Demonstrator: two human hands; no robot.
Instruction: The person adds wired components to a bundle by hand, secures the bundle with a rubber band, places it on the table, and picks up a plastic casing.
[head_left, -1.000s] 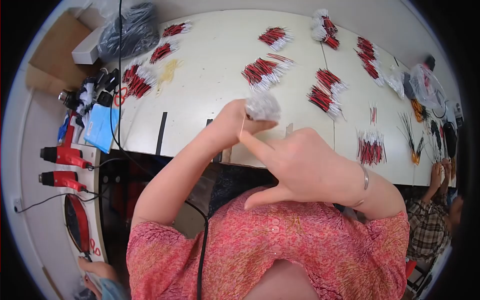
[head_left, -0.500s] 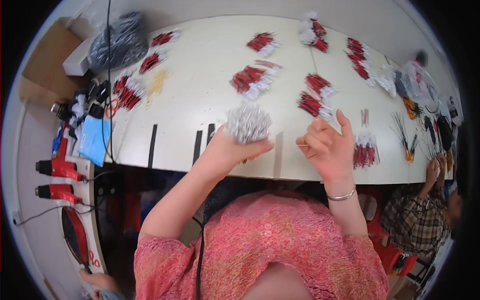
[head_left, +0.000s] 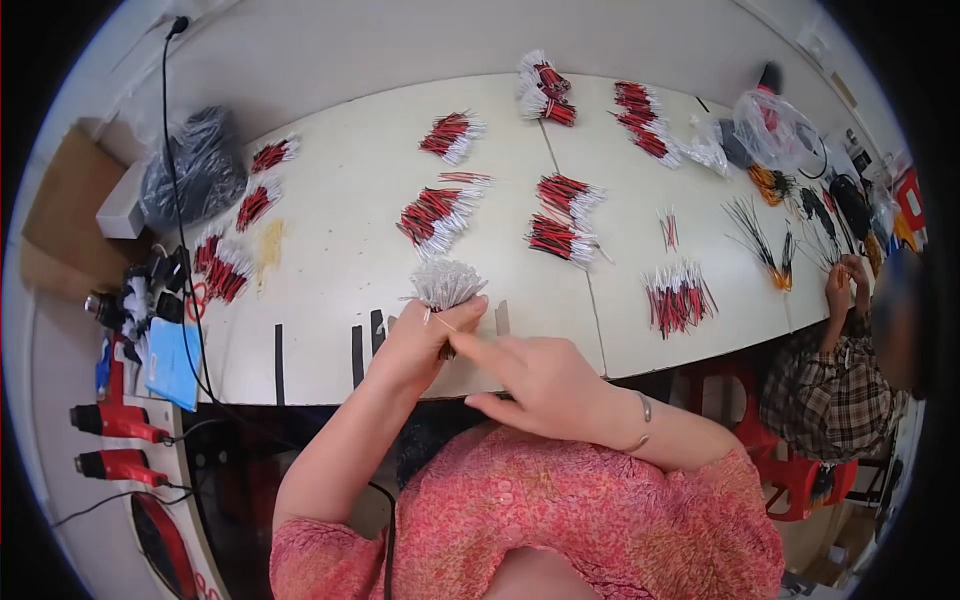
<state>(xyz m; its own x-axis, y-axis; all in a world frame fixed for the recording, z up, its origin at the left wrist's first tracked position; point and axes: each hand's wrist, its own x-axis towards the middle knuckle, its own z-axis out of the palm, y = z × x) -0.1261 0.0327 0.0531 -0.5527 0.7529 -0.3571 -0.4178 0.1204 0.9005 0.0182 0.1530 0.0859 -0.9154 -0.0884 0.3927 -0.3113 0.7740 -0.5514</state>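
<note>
My left hand (head_left: 408,340) is wrapped around a thick bundle of wires (head_left: 446,284), its whitish ends fanned upward above the fist. Below the grip, most of the bundle is hidden by my hands. My right hand (head_left: 545,385), with a bracelet at its wrist, reaches across to the bundle. A thin pale rubber band (head_left: 440,320) runs over the left hand's thumb side to the right index fingertip, which hooks it. The right thumb is held apart. Just beyond the hands lies a pile of red and black wires with white ends (head_left: 437,217).
More wire piles (head_left: 565,222) lie across the white table (head_left: 340,190). Yellow rubber bands (head_left: 270,245), orange-handled scissors (head_left: 197,300) and a blue folder (head_left: 173,360) are at left. Red heat guns (head_left: 120,423) sit lower left. A co-worker in a plaid shirt (head_left: 830,405) handles wires at right.
My right hand has moved left from beside the bundle to meet it, bringing the thin band. The left hand and bundle are lower in view. The camera view has shifted.
</note>
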